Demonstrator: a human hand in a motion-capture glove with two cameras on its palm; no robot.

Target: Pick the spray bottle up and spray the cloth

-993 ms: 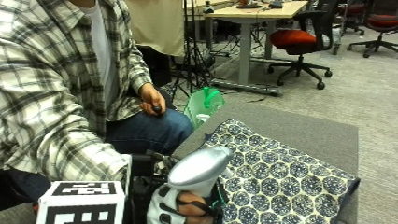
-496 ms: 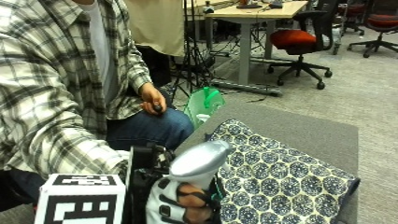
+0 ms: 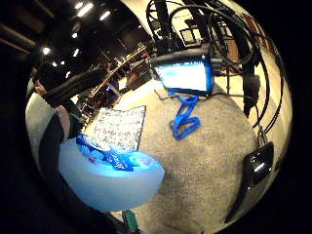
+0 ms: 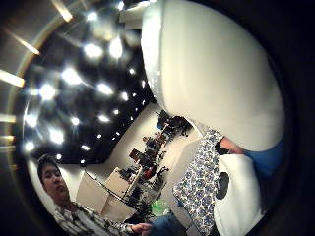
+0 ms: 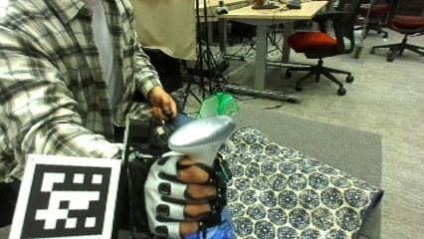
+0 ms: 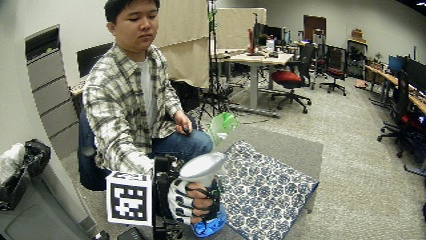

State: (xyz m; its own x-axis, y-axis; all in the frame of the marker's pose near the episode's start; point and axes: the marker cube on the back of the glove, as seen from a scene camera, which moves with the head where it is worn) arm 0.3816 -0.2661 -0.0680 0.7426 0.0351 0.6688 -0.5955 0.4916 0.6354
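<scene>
In the outside view my gloved right hand [image 5: 182,199] grips the spray bottle [image 5: 199,135] around its neck, fingers curled under the silver-white spray head. The bottle is upright at the near left corner of the patterned cloth [image 5: 298,189], nozzle towards it. The cloth, white with blue flower shapes, lies spread on the grey table [image 5: 331,137]. The wide outside view shows the hand [image 6: 190,202], the bottle [image 6: 202,167] with its blue body below, and the cloth [image 6: 263,190]. The bottle [image 4: 211,73] fills the thumb side view; its blue-labelled body [image 3: 112,175] is near the cloth [image 3: 119,127].
A green object [image 5: 218,105] stands at the table's far left edge. The person's bare left hand [image 5: 162,102] rests on the thigh. A desk [image 5: 271,12] and a red office chair [image 5: 318,42] stand behind on grey carpet. A blue strap [image 3: 184,122] lies on the floor.
My right hand has lifted the spray bottle higher and slightly to the left. The cloth has not moved.
</scene>
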